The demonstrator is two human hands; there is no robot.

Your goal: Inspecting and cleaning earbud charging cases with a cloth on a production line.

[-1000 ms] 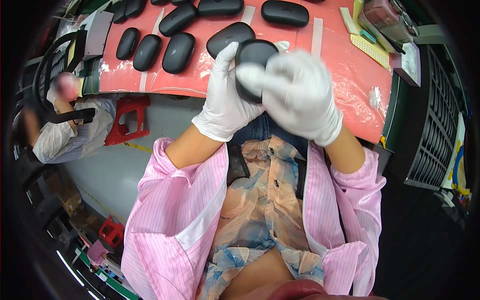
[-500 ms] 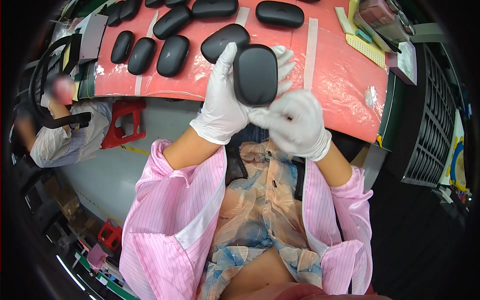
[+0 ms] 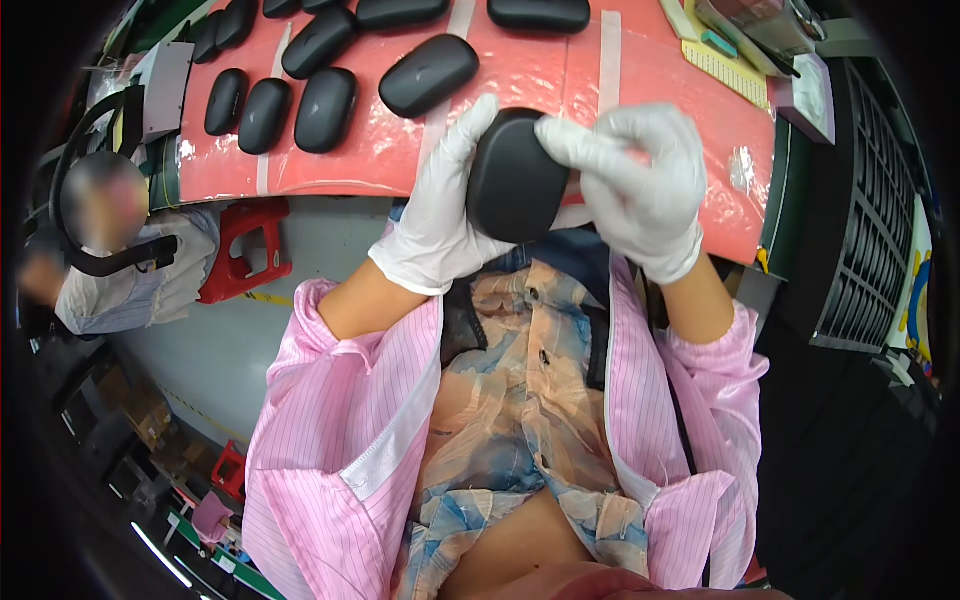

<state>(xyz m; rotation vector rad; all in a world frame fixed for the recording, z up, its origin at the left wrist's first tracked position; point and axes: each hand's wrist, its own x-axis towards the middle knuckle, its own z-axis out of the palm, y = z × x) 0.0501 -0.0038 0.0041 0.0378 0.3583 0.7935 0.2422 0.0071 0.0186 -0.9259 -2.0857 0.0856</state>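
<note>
My left hand (image 3: 440, 205), in a white glove, holds a smooth black oval case (image 3: 515, 185) from its left side and underneath, just past the table's near edge. The thumb lies along the case's upper left. My right hand (image 3: 645, 180), also gloved in white, has its thumb and finger pinched together at the upper right rim of that case. Whatever may be between those fingertips is too small to make out. Beyond my hands, another black oval case (image 3: 430, 76) lies on the pink table cover (image 3: 560, 80).
Several similar black cases (image 3: 326, 110) lie toward the table's far left. Pale tape strips (image 3: 609, 65) cross the cover. At far right sit a yellow perforated tray (image 3: 722, 72) and a clear container. A red stool (image 3: 245, 250) and a co-worker (image 3: 140, 270) are at left; a black rack (image 3: 870, 215) stands at right.
My right hand has gone from the case's lower edge up to its upper right rim. The held case has come slightly nearer to me, apart from the case behind it.
</note>
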